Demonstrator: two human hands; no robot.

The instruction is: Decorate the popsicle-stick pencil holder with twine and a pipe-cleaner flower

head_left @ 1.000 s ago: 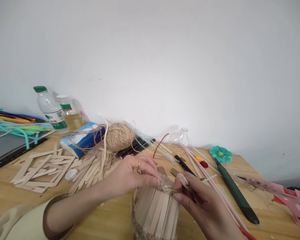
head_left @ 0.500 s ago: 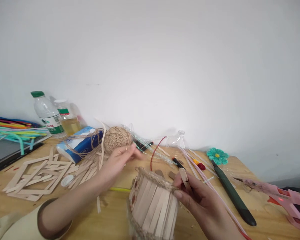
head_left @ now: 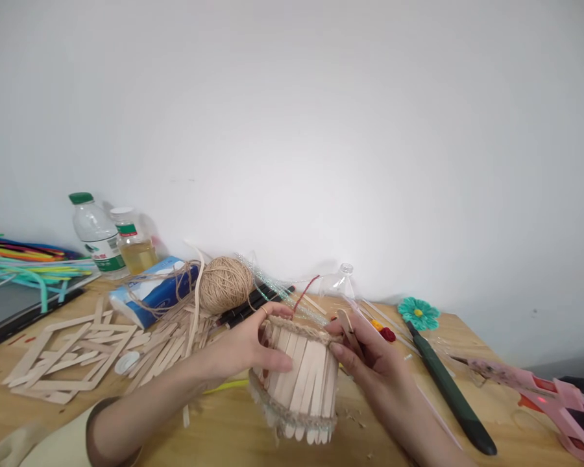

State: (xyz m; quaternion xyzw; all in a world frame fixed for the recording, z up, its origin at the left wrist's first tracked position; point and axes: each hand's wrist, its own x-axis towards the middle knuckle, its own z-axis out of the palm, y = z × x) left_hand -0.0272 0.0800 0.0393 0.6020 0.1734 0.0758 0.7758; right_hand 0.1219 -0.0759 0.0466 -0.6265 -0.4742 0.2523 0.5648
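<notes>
A round pot made of upright wooden craft sticks (head_left: 304,376) is held up in front of me, with braided twine around its top and lower edges. My left hand (head_left: 246,344) grips its left side, the thumb on the sticks and the fingers over the twine rim. At the right end of the rim, my right hand (head_left: 372,357) pinches the twine edge between thumb and fingers. A short craft stick (head_left: 349,329) pokes up among the right hand's fingers. Behind the pot is a ball of twine (head_left: 226,284).
Loose craft sticks (head_left: 73,353) and a blue packet (head_left: 158,292) lie to the left, near two bottles (head_left: 97,233). On the right are a teal flower (head_left: 418,313), a dark green knife-like tool (head_left: 452,389) and a pink glue gun (head_left: 540,395) with a red light.
My left hand has come from near the twine ball down to the right and taken hold of the pot. The pot is raised and tilted, showing its lower edge. The right hand keeps its grip.
</notes>
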